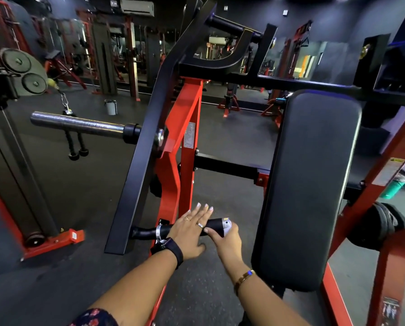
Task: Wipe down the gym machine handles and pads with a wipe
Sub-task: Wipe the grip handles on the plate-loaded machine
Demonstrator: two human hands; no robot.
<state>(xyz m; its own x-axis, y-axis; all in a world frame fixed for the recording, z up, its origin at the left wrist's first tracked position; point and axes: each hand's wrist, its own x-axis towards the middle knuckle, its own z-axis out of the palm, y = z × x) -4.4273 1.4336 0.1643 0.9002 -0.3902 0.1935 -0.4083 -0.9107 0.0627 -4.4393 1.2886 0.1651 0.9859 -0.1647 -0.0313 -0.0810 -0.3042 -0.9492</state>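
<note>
A black lower handle (149, 232) sticks out to the right from the machine's black lever arm (135, 170). My left hand (189, 234) lies flat across the handle with its fingers straight. My right hand (227, 241) grips the handle's free end, where a whitish patch (227, 224) shows; I cannot tell whether it is a wipe or the end cap. The long black back pad (309, 184) stands just right of my hands. A second black handle (229, 25) sits high on the frame.
The red machine frame (185, 128) rises behind the handle. A steel weight sleeve (77, 124) juts out to the left. A cable tower (11, 180) with hanging rope grips stands at far left. Weight plates (380, 225) lean at the lower right, and dark rubber floor lies below my arms.
</note>
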